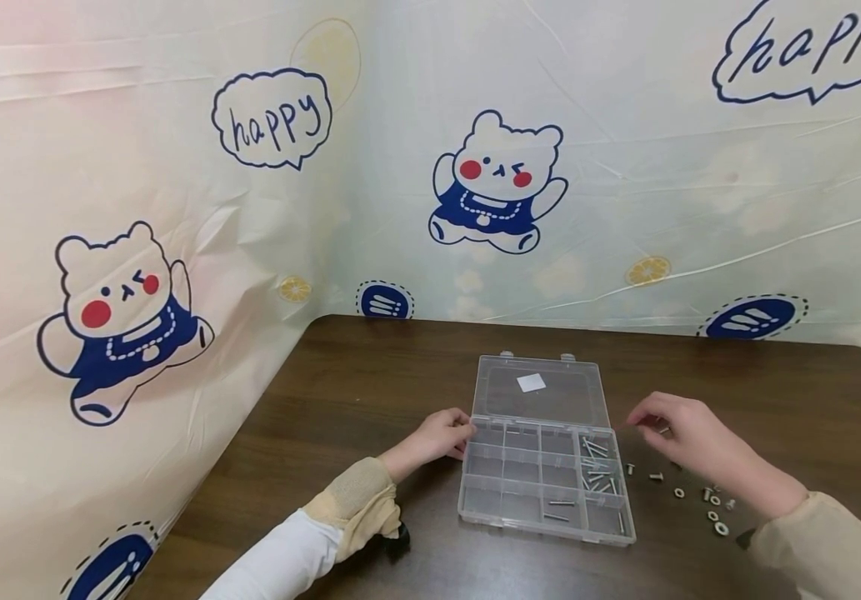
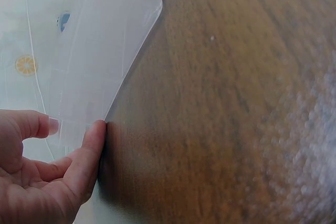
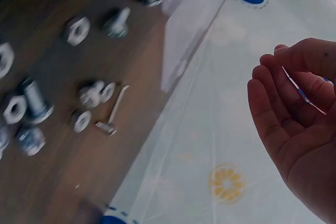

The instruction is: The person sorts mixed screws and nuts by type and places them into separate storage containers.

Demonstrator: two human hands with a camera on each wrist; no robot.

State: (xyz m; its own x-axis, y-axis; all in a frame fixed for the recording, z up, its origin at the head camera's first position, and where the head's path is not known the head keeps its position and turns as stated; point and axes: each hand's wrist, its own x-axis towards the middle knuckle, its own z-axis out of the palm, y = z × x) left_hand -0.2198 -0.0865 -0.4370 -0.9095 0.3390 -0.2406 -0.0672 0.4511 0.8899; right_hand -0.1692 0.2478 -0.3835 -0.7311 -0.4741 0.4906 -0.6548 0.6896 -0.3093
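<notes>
Lying on the table (image 1: pixel 340 392), lid (image 1: pixel 540 403) turned back to twelve o'clock so the compartments (image 1: pixel 559 477) are left exposed, the clear case (image 1: pixel 523 472) is gripped at nine o'clock by the left hand (image 1: pixel 441 433), presumably against sliding. Between three and four, nuts (image 1: pixel 721 528) and bolts (image 1: pixel 656 477) are scattered, handily close. At three, the right hand (image 1: pixel 688 433) is held curled; whether anything's pinched cannot be told.

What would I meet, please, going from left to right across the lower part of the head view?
Left sleeve → left hand → clear compartment box → right hand → right sleeve.
</notes>
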